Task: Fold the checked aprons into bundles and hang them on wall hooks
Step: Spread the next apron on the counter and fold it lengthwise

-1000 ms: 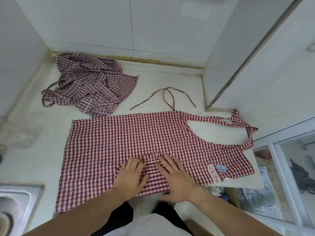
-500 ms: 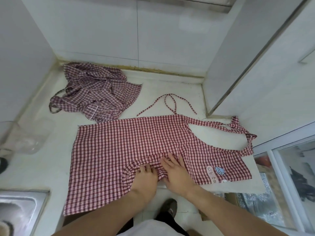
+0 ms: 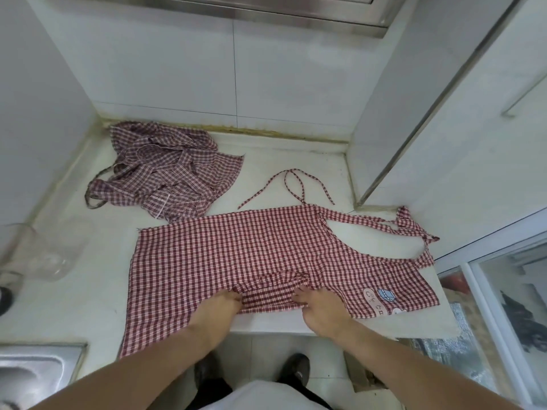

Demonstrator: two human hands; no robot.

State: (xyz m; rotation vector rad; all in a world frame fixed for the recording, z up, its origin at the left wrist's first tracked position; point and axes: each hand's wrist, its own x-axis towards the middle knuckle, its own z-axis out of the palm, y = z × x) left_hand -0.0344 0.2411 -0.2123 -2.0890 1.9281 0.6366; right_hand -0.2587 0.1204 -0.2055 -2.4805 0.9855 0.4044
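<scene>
A red-and-white checked apron point(image 3: 251, 250) lies spread flat on the white counter point(image 3: 59, 306), its neck strap point(image 3: 414, 229) to the right and its thin ties point(image 3: 291, 184) looped behind it. A cartoon patch point(image 3: 381, 300) shows near its right front corner. My left hand point(image 3: 219, 306) and my right hand point(image 3: 319, 309) sit side by side at the apron's near edge. Each grips an end of a narrow strip of hem folded up onto the cloth. A second checked apron point(image 3: 165, 173) lies crumpled at the back left corner.
A clear plastic container point(image 3: 44, 250) lies on the counter at the left. A steel sink point(image 3: 35, 371) is at the near left. Tiled walls close in the back and the left, a cabinet side stands at the right, and a glass panel point(image 3: 518, 306) is lower right.
My hands have slid back from flat on the cloth to its near edge, and moved slightly apart. The hem between them is now folded up into a strip.
</scene>
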